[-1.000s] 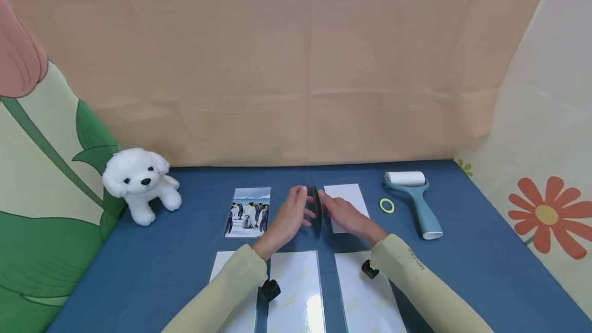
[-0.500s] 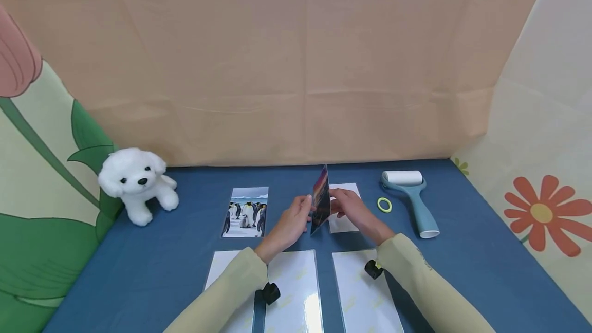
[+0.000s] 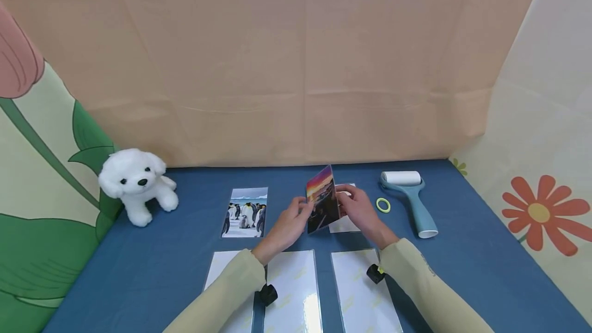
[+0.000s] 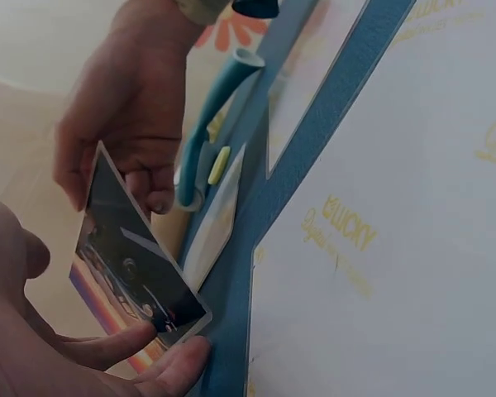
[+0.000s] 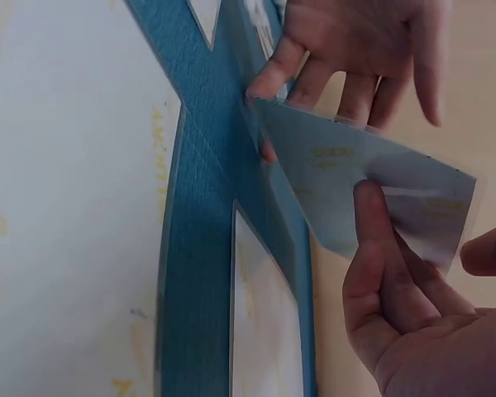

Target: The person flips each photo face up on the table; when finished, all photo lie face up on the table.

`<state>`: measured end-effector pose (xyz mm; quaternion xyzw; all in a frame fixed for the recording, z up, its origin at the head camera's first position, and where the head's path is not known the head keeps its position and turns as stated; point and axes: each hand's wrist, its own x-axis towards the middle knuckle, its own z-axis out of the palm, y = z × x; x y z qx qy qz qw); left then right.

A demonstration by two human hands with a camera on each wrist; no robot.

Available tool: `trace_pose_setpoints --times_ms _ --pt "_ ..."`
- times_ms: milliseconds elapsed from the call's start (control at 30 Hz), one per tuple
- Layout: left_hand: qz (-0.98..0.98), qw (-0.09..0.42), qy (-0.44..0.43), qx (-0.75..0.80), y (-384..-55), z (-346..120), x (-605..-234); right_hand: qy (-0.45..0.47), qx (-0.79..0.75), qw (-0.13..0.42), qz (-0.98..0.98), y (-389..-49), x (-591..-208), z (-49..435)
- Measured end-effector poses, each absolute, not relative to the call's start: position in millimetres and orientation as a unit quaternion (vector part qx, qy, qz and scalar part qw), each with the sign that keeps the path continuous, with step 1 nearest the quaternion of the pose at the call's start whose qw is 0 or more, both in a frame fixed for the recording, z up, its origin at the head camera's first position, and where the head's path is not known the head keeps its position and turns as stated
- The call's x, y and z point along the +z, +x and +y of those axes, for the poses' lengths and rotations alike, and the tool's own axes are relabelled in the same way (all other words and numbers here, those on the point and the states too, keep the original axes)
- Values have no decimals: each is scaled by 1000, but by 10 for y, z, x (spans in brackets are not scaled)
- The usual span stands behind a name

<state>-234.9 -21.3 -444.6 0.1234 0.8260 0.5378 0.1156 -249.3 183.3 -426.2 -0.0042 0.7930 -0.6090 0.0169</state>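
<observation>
The person's left hand (image 3: 287, 222) is reaching in with fairly straight fingers that are touching the lower corner of a glossy rectangular photo print with a purple-orange sky above dark ground (image 3: 324, 204); I cannot tell whether they are pinching it. The right hand (image 3: 361, 212) is holding the print's other side, its bent fingers resting on the white back and its thumb lying just beside the edge. The print is standing steeply tilted between the hands, over the bench (image 3: 139, 276), which is wearing a blue cloth.

Pale green sleeves (image 3: 236, 281) are covering both forearms, and a small black camera (image 3: 268, 294) is sitting at each wrist. Behind the right hand, a white rectangular card (image 3: 342, 226) is lying partly hidden. To the left of the hands, a glossy penguin photo print (image 3: 245, 212) is lying flat. Nearer the person, three shiny white sheets with faint yellow lettering (image 3: 292, 287) are lying in a row, the outer two partly covered by the arms.

Farther right, a yellow-green ring (image 3: 383, 205) is lying near a blue-handled lint roller with a white cylinder (image 3: 416, 202). At the far left, a white plush dog (image 3: 139, 184) is sitting before a painted leaf panel, and a beige backdrop (image 3: 240, 66) is hanging behind everything.
</observation>
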Motion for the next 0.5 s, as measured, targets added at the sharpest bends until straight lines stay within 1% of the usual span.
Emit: trace_pose_setpoints --times_ms 233,367,500 --pt "835 104 80 534 -2348 -262 -4405 9 -624 -11 781 -2496 -4300 1779" --pt "839 110 43 531 -2365 -319 -4387 2 -632 -34 774 -2484 -4332 1737" --pt "838 109 35 533 -2388 -379 -4396 -2 -620 -55 783 -2481 -4381 1689"
